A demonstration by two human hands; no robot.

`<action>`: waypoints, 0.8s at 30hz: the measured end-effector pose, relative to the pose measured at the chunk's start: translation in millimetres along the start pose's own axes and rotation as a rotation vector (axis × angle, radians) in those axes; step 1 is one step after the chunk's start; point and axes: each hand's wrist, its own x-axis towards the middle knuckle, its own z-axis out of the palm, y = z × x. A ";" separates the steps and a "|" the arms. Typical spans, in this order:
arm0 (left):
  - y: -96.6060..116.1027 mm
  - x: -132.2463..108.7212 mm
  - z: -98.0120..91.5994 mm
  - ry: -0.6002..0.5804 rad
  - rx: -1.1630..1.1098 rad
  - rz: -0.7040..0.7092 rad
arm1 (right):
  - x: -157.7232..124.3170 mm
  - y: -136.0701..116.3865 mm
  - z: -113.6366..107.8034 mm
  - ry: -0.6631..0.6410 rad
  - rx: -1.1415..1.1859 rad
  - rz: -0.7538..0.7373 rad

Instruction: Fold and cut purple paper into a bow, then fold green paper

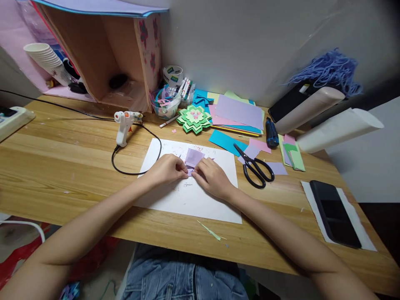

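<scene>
Over a white sheet of paper (162,196), my left hand (168,170) and my right hand (215,177) meet at a small piece of purple paper (190,171). Fingers of both hands are pinched on its edges, and the fingertips partly cover it. Just beyond them lies a purple paper square (195,157); whether it joins the held piece I cannot tell. Small coloured specks and scraps dot the white sheet. Black-handled scissors (254,166) rest to the right of my right hand. A white glue gun (123,128) stands to the left, its cord reaching the sheet.
A green layered paper flower (194,118) sits behind the sheet, beside stacked coloured paper (239,112) and a bowl of scraps (165,104). Rolled white paper (340,130), a dark blue cutter (271,133) and a black phone (335,213) are on the right. An open cardboard box (150,62) stands at back left.
</scene>
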 end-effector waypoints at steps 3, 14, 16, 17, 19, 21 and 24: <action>0.7 -0.6 -1.8 -0.011 0.003 0.001 | -0.4 -1.3 2.1 -0.011 -0.071 0.000; 1.8 -1.3 -1.6 -0.014 0.049 0.017 | -0.4 -9.8 4.8 -0.010 -0.189 0.043; 0.4 -0.6 -1.6 -0.023 0.047 0.018 | -0.5 -10.6 5.0 -0.007 -0.193 0.051; -0.5 -0.1 -1.8 -0.029 0.045 0.017 | -0.7 -10.9 5.1 -0.003 -0.195 0.054; -2.8 0.9 -2.9 -0.047 0.035 0.004 | -0.9 -11.2 5.2 0.007 -0.200 0.055; -5.1 2.0 -4.5 -0.072 0.022 -0.024 | -1.0 -11.3 5.5 0.008 -0.207 0.056; -7.1 3.2 -6.5 -0.091 0.014 -0.056 | -1.1 -11.3 5.9 0.006 -0.215 0.057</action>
